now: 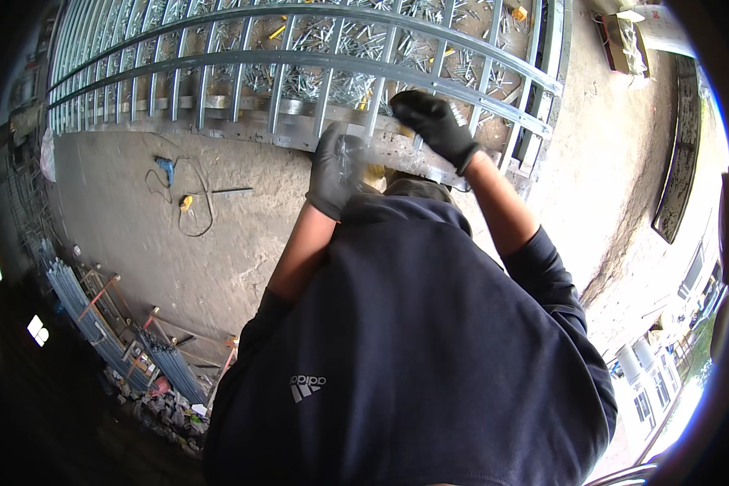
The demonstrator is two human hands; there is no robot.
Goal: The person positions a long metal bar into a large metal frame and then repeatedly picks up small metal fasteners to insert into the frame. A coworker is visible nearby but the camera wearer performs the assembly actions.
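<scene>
My left hand (334,172), in a dark glove, is at the near edge of a work table (292,134), by the lower ends of the metal bars. Motion smears its fingers, so their grip is unclear. Farther right, my right hand (433,125) is raised over the same edge, its gloved fingers curled inward; anything inside them is hidden. A galvanized metal fence panel (277,57) lies across the table, with two long rails crossing many upright bars. Loose screws or bolts (356,85) are heaped beneath and between the bars.
On the floor to the left lie a blue power tool (165,166) and a looped cable (209,198). Bundles of metal bars (89,308) rest on a rack at lower left. An open box (626,49) and a long dark trough (679,154) are at right.
</scene>
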